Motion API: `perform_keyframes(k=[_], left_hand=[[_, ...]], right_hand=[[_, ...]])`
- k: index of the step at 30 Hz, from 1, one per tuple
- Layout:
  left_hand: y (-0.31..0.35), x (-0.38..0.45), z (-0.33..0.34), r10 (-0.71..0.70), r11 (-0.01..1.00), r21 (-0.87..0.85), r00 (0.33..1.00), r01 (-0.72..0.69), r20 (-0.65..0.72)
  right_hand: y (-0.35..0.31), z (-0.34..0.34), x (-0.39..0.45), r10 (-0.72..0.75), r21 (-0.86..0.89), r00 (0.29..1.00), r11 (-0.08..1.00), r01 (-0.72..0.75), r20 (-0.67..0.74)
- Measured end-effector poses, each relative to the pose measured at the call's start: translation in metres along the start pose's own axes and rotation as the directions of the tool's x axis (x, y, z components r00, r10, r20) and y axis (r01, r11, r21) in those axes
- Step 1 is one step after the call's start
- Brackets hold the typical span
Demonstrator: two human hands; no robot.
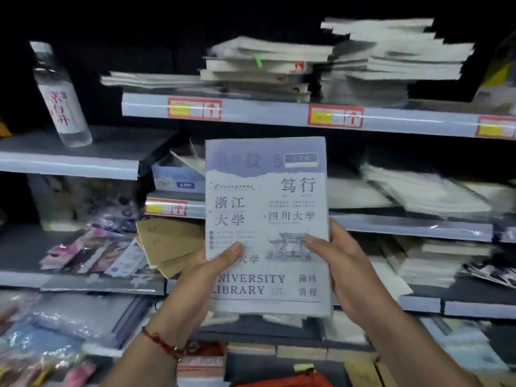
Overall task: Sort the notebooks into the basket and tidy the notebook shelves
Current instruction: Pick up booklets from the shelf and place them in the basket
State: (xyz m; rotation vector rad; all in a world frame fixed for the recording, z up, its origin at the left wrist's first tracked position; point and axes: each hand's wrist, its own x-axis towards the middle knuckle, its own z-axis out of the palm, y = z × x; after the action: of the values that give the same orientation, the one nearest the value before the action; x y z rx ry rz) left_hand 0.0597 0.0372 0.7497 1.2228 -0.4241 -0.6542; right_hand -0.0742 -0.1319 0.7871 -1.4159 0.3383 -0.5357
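Note:
I hold a pale blue-grey notebook (266, 208) upright in front of the shelves, its cover printed with Chinese characters and "UNIVERSITY LIBRARY". My left hand (206, 268) grips its lower left edge, thumb across the cover. My right hand (339, 263) grips its lower right edge, thumb on the cover too. More notebook edges show just beneath the held one. Untidy stacks of notebooks (282, 67) lie on the top shelf. A red thing (287, 381) at the bottom edge may be the basket; I cannot tell.
A clear water bottle (60, 93) stands tilted on the left shelf. Brown kraft notebooks (167, 244) fan out behind the left hand. Pink and blue packets (92, 255) lie on the left shelves. Notebook piles (427, 191) fill the right shelves. Red price tags (335, 116) line the shelf rails.

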Motion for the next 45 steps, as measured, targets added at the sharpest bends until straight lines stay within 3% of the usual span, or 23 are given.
perform_keyframes(k=[5,11,15,21,27,30,35,39,41,43,45], left_hand=[[0.050,-0.006,0.008,0.087,0.995,-0.052,0.996,-0.088,-0.019],[0.099,-0.002,0.014,0.173,0.984,0.041,0.984,-0.172,-0.034],[0.130,0.003,0.021,0.257,0.963,0.085,0.966,-0.258,0.018],[0.177,0.002,0.031,0.363,0.911,0.146,0.918,-0.386,0.160],[0.237,0.023,0.041,0.443,0.865,0.206,0.889,-0.457,0.113],[0.268,0.046,0.043,0.416,0.884,0.225,0.909,-0.410,0.025],[0.311,0.098,0.039,0.208,0.970,0.142,0.977,-0.198,-0.054],[0.329,0.145,0.035,0.223,0.946,0.267,0.967,-0.183,-0.125],[0.329,0.161,0.038,0.265,0.900,0.389,0.955,-0.195,-0.136],[0.327,0.172,0.042,0.294,0.829,0.525,0.950,-0.196,-0.110],[0.325,0.183,0.044,0.332,0.746,0.633,0.940,-0.207,-0.084]], right_hand=[[-0.013,0.018,-0.005,-0.146,-0.129,0.989,0.981,0.144,-0.010],[-0.046,0.039,-0.001,-0.272,0.003,0.960,0.962,0.273,-0.066],[-0.083,0.046,0.006,-0.343,-0.003,0.933,0.939,0.345,-0.111],[-0.150,0.042,0.048,-0.172,0.106,0.973,0.976,0.189,-0.153],[-0.214,0.048,0.097,-0.019,0.064,0.990,0.998,0.028,-0.138],[-0.246,0.055,0.114,0.012,0.050,0.994,0.999,-0.007,-0.104],[-0.282,0.061,0.155,0.094,0.016,0.993,0.996,-0.093,-0.073],[-0.288,0.068,0.184,0.051,-0.078,0.989,0.995,-0.062,-0.136],[-0.286,0.070,0.196,-0.049,-0.261,0.973,0.965,-0.012,-0.226],[-0.280,0.068,0.209,-0.232,-0.592,0.927,0.806,0.013,-0.295],[-0.273,0.065,0.219,-0.388,-0.828,0.883,0.561,-0.001,-0.263]])
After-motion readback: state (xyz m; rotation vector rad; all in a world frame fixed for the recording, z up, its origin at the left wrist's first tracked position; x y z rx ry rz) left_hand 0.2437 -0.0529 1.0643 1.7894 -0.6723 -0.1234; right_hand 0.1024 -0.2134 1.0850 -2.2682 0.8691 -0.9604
